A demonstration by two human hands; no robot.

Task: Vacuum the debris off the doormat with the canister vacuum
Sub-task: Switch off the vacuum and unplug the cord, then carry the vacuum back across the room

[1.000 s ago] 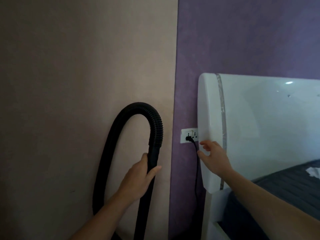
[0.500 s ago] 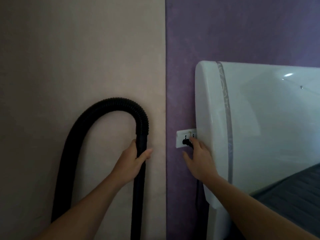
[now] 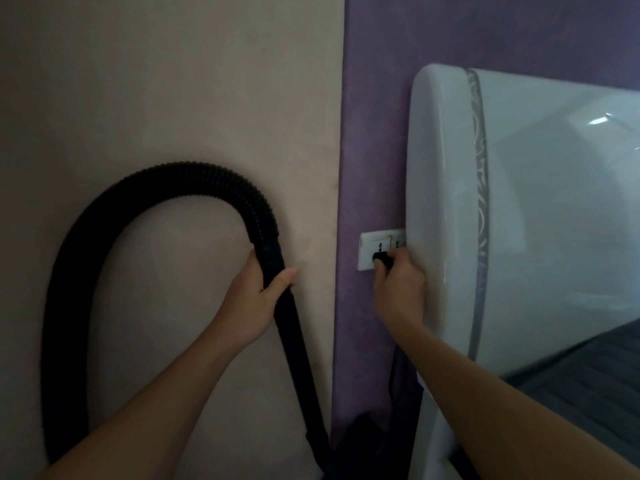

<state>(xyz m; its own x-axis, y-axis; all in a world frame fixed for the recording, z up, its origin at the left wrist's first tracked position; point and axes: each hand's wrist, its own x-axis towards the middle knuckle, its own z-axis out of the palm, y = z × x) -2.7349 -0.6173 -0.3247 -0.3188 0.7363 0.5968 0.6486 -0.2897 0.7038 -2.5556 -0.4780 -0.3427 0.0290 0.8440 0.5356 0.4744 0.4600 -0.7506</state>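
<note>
The left hand (image 3: 258,296) is wrapped round the black tube (image 3: 293,341) just below where the ribbed hose (image 3: 180,178) joins it. The thumb is laid across the tube's right side, and the fingers pass behind it. The right hand (image 3: 398,289) is curled on the black plug (image 3: 382,259), which is pinched at the fingertips and seated in the white socket (image 3: 369,249). The two hands are held apart at much the same height, with the seam between the two wall colours lying between them.

From the left hand the hose is arched up and over to the left, then dropped along the beige wall (image 3: 173,81) towards the lower left corner of the view. The tube is run down and rightward from the grip to the bottom edge, where it meets a dark shape (image 3: 363,431) that cannot be made out. The socket is fixed on the purple wall (image 3: 374,133), and its right end is covered by the left edge of the white headboard (image 3: 536,220). A dark cord (image 3: 394,372) is seen hanging along the purple wall below the right wrist. A dark bedcover (image 3: 588,393) is seen below the headboard at the lower right.
</note>
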